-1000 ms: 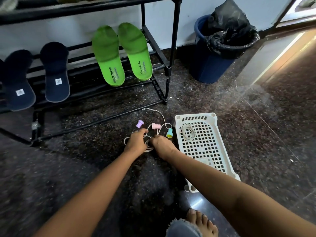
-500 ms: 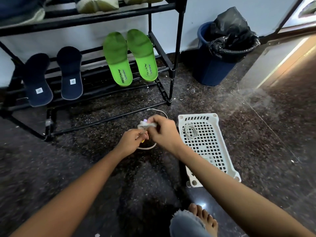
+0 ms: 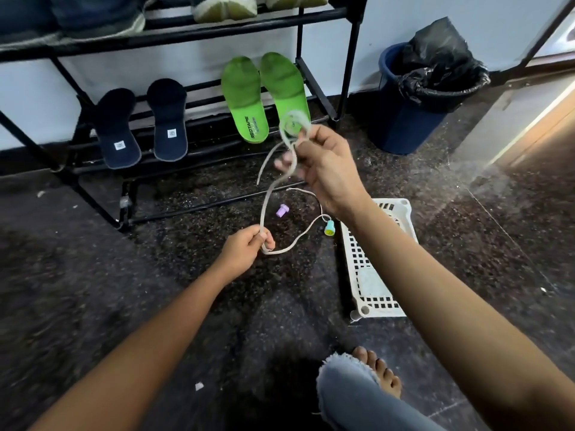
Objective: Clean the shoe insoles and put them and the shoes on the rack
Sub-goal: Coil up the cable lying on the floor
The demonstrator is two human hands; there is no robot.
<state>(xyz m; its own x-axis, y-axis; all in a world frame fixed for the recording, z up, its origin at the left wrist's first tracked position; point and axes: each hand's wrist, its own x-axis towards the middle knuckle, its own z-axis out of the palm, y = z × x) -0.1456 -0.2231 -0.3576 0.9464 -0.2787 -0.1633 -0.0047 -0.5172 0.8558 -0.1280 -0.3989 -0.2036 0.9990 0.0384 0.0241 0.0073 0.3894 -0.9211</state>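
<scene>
**Lace in Hand, Insoles Racked**

Both hands grip a pale lace point(image 3: 267, 200). The right hand point(image 3: 326, 169) pinches a small coil held high, and the left hand point(image 3: 242, 248) pinches a bend lower down. Limp and light, the lace looks easiest managed by its coil. 2 green insoles point(image 3: 245, 101) and 2 navy insoles point(image 3: 116, 132), thin and probably bendy, lean on the rack point(image 3: 350, 57). Shoes point(image 3: 224, 7) sit above.

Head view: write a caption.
Left hand and right hand hold a pale lace; green insoles, navy insoles lean on the rack.
</scene>
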